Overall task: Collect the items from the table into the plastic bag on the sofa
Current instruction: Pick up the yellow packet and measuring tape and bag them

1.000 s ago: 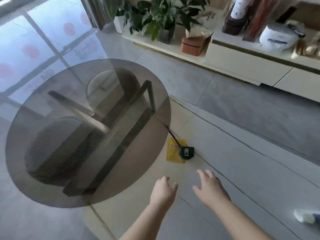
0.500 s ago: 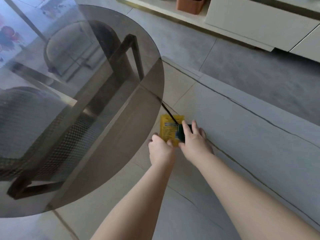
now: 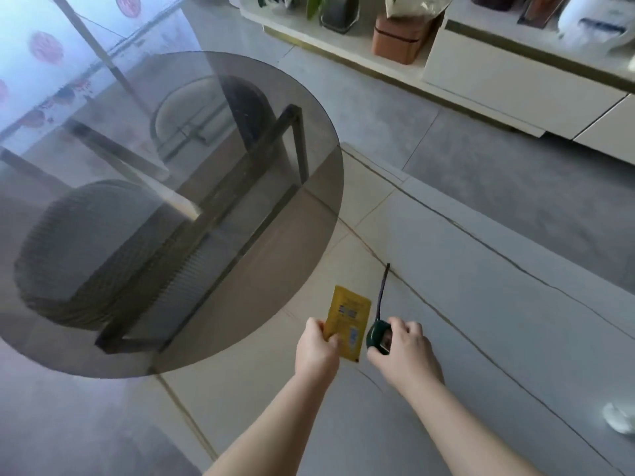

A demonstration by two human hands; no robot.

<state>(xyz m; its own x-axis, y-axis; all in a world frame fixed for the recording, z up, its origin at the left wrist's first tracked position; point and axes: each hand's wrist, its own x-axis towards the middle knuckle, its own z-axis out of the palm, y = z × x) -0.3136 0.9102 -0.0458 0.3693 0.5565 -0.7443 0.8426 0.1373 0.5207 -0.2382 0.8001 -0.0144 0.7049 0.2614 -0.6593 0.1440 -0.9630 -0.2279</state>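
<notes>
My left hand (image 3: 316, 348) pinches a flat yellow packet (image 3: 347, 319) by its lower left edge and holds it upright above the pale marble table (image 3: 481, 304). My right hand (image 3: 405, 348) grips a small dark green tape measure (image 3: 378, 336), whose dark wrist strap (image 3: 382, 290) sticks up and away from me. Both items are lifted off the tabletop, side by side and a little apart. The sofa and the plastic bag are out of view.
A round smoked-glass table (image 3: 165, 207) overlaps the marble table on the left. A low white cabinet (image 3: 515, 80) with potted plants, an orange pot (image 3: 398, 42) and a white appliance runs along the back. A small white object (image 3: 618, 419) lies at the right edge.
Both hands reached the packet and the tape measure on the table, closed on them and lifted them toward me. The camera tilted down, then back up.
</notes>
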